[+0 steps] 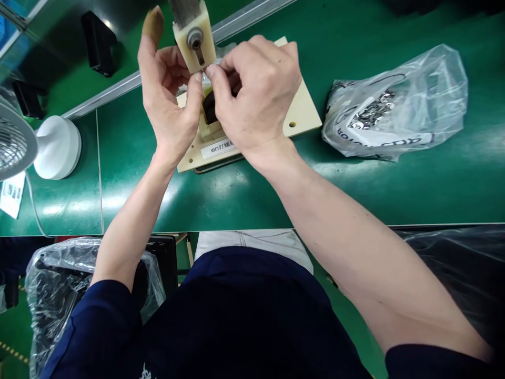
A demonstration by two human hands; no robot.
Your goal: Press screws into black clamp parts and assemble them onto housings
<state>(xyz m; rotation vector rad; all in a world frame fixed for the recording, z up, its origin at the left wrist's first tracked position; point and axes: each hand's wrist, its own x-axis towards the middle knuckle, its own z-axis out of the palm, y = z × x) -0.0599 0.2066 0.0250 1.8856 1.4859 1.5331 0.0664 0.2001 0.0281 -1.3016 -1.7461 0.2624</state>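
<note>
My left hand (172, 102) is at a cream-coloured fixture, its thumb tip close under the press head and its index finger, in a tan finger cot (153, 26), pointing up. My right hand (258, 89) pinches at the same spot from the other side. The press head (195, 39), a cream block with a bolt and a slot, sits just above both thumbs. Whatever is between the fingertips is too small to make out. Below them a dark rounded part (210, 107) rests in the fixture base (302, 108), partly hidden by my right hand.
A clear plastic bag (398, 105) of small metal pieces lies on the green bench (252, 202) at right. At left stands a small white fan (58, 147). Black parts (98, 45) lie beyond the metal rail. A plastic-lined bin (59, 284) is below the bench edge.
</note>
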